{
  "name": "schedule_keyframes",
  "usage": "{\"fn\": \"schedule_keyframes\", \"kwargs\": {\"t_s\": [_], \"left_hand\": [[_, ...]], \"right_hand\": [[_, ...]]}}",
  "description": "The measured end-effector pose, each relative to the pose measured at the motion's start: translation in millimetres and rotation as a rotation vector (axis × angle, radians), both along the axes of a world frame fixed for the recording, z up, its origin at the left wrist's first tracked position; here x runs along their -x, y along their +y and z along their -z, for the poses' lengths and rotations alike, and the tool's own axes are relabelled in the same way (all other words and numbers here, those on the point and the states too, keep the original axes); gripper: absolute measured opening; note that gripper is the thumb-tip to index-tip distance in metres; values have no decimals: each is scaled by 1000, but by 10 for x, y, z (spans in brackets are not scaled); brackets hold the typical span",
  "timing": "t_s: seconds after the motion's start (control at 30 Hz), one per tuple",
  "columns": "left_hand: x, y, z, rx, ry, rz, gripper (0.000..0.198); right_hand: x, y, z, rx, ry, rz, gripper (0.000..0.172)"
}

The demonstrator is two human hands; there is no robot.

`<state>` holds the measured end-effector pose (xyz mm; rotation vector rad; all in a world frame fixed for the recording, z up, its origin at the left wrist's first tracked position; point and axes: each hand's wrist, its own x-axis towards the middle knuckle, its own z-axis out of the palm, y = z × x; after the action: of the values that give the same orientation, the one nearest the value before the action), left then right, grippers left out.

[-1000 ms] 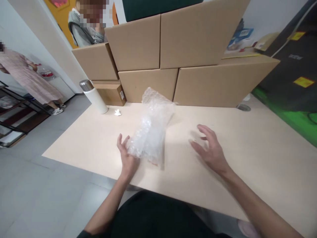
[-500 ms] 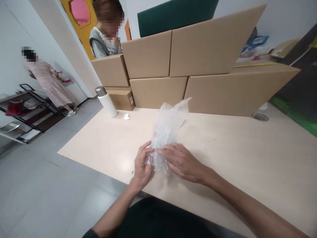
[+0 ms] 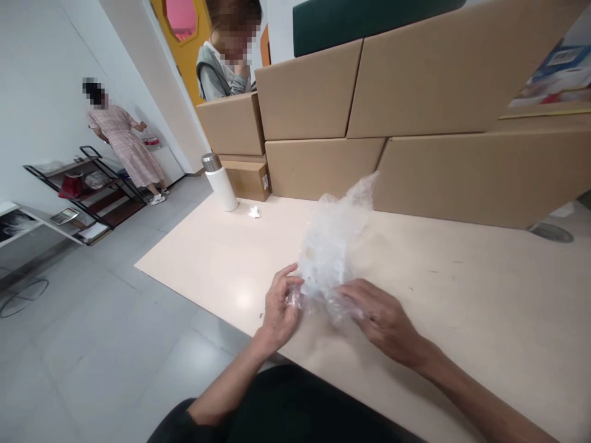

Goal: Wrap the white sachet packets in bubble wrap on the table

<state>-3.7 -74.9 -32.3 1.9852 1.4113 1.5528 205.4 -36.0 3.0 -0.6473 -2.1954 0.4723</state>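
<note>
Beige table (image 3: 462, 295), bubble wrap (image 3: 330, 252) upright between left hand (image 3: 279, 311) and right hand (image 3: 385, 320)

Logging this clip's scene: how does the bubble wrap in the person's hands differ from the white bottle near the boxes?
The bubble wrap is clear and crumpled; the white bottle is opaque and smooth, with a metal cap. The bubble wrap is gripped by the left hand and right hand near the front edge of the table; the white bottle stands upright, untouched, beside the cardboard boxes. Both are pale and at that table.
</note>
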Motion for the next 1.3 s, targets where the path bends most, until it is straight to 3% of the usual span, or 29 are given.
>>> {"fn": "schedule_keyframes", "kwargs": {"t_s": [0.1, 0.2, 0.27, 0.37, 0.47, 0.57, 0.7, 0.8, 0.9, 0.97, 1.07, 1.1, 1.2, 1.3], "left_hand": [[171, -11, 41, 45, 48, -60, 25], [351, -54, 83, 174, 205, -148, 36], [399, -82, 90, 222, 374, -161, 52], [321, -85, 59, 144, 640, -63, 73], [174, -41, 10, 55, 748, 52, 59], [140, 11, -5, -51, 561, 55, 27], [399, 23, 61, -13, -4, -217, 13], [709, -44, 150, 132, -283, -422, 49], [901, -155, 179, 178, -96, -638, 86], [897, -200, 133, 97, 113, -716, 77], [714, -146, 5, 73, 318, -534, 22], [626, -91, -35, 133, 355, -413, 18], [365, 137, -93, 359, 425, -144, 34], [225, 337, -73, 451, 345, -103, 33]], "right_hand": [[-215, -43, -69, 10, 120, 153, 17], [-567, -139, -76, 71, 164, 433, 13], [-813, -219, 1, 169, 147, 649, 15], [-1097, -340, 196, 354, 122, 898, 22], [-1231, -432, 364, 541, 101, 986, 27], [-1265, -479, 431, 627, 77, 1012, 28], [-1288, -499, 430, 633, 45, 1045, 30], [-1298, -497, 422, 679, 46, 1072, 32], [-1293, -486, 421, 722, 35, 1095, 33], [-1288, -480, 421, 736, 28, 1108, 33], [-1279, -480, 414, 740, 22, 1113, 32], [-1274, -482, 408, 742, 17, 1112, 32], [-1255, -483, 381, 752, 12, 1113, 32], [-1248, -480, 367, 744, 13, 1120, 33]]}}
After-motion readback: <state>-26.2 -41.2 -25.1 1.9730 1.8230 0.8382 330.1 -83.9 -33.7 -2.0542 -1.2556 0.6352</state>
